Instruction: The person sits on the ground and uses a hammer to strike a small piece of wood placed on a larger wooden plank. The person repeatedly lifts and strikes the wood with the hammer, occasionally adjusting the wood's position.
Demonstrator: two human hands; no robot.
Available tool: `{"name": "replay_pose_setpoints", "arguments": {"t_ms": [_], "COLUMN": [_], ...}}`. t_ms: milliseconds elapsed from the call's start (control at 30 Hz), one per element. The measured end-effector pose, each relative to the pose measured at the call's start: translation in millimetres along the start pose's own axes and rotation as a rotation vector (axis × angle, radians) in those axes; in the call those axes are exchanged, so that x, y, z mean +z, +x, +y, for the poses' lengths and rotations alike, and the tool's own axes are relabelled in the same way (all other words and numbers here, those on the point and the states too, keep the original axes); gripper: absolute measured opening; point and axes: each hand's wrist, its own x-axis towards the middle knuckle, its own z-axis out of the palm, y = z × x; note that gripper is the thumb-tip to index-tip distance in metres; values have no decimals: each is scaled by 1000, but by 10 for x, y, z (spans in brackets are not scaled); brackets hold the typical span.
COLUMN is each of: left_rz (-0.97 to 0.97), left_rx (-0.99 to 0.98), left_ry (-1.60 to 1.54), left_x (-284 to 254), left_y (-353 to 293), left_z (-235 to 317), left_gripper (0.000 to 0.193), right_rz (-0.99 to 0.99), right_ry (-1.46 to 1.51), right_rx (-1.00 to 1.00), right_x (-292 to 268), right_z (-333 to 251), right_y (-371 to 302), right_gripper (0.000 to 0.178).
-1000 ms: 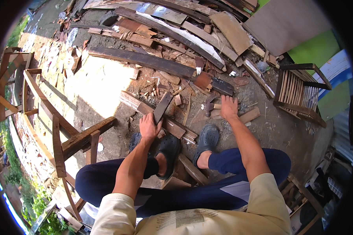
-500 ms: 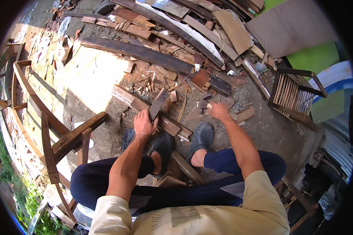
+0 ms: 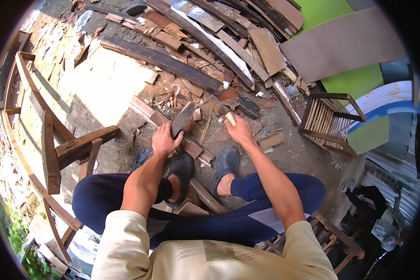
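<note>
Sweeping across the ground (image 3: pixel 308 163), we get rough grey concrete, with a blazing sunlit patch to the left and bare room right of our feet. Up top, a heap of boards (image 3: pixel 238 49) fans out, splintered and flaking, its ragged ends turned our way, and beside it lean a smooth brownish panel (image 3: pixel 340 42) and green sheeting (image 3: pixel 359 77). Over on the left stands a jointed wooden frame (image 3: pixel 84 148), its thick beam end jutting toward us. A long dark beam (image 3: pixel 168 63) runs across the middle, cutting off the space ahead. To the right sits an open slatted box frame (image 3: pixel 329 143), tilted, narrow pale strips inside dark rails; crate or stool, we can't tell. Just ahead of our dark perforated clogs (image 3: pixel 225 163), a rough brown board (image 3: pixel 191 148) lies slantwise. Our left hand (image 3: pixel 163 140) is closed round the near end of a flat dark wood piece (image 3: pixel 183 117), angled over that board. And our right hand (image 3: pixel 241 130) grips the hammer (image 3: pixel 230 119) by its pale handle, head pointing away, near the dark beam's right end. Small wood chips (image 3: pixel 172 100) litter the dirt between.
</note>
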Motion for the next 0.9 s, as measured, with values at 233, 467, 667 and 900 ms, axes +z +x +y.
{"name": "replay_pose_setpoints", "arguments": {"t_ms": [233,467,667,900], "left_rz": [0,-43,-79,-105], "left_rx": [-22,-12,-24,-39], "left_ry": [-15,-21,-30,-7], "left_x": [11,90,72,54], "left_y": [-33,-21,-15,36], "left_z": [-51,-124,-121,-67], "left_gripper": [65,63,62,62], "right_rz": [304,-119,21,38], "right_ry": [412,184,175,557], "right_rx": [-420,-100,36,-350], "right_x": [-309,289,348,365], "right_z": [-934,-741,-615,-676], "right_y": [4,221,387,280], "right_gripper": [40,47,47,28]}}
